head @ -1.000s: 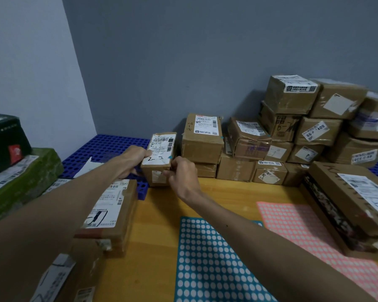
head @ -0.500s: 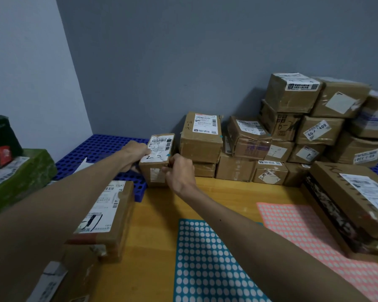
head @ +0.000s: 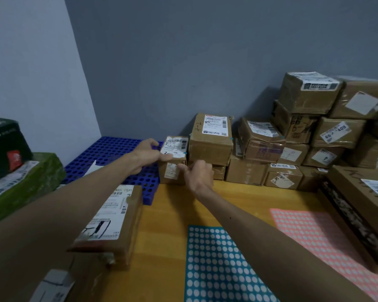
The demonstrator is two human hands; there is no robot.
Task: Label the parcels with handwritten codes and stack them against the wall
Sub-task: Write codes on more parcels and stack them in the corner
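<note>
- Head view, bottom of frame: teal dot-sticker sheet [head: 216,264] and pink sheet [head: 314,232] lie flat on the worktop [head: 166,225].
- Lower left: 2 brown parcels w/ printed labels, nearest parcel [head: 59,286] and second parcel [head: 109,223]. Second has a black scrawl on its label, not readable as a code. Both are well apart from the wall, so prob. not done yet.
- Right edge: long box [head: 362,205] w/ pen marks on top, not stacked.
- Left edge: green parcel [head: 24,177] under a dark box [head: 4,147]; status unclear.
- Mid-frame: small parcel [head: 172,162] has "2-2" penned on its label, so coding is done for it. It's at the front edge of the blue grid pallet [head: 109,153], just left of the coded box [head: 210,140].
- Left hand [head: 146,155] grips the small parcel, thumb on the top label, fingers round its far side.
- Right hand [head: 200,174]: fingers curled, thumb against the parcel's front face. Can't tell if anything's in the fist.
- Far right: stack [head: 314,127] of approx. a dozen boxes against the wall [head: 183,62], some w/ pen codes.
- Judgement: well under way. Current step is seating this parcel in the row; at least 3–4 parcels left.
</note>
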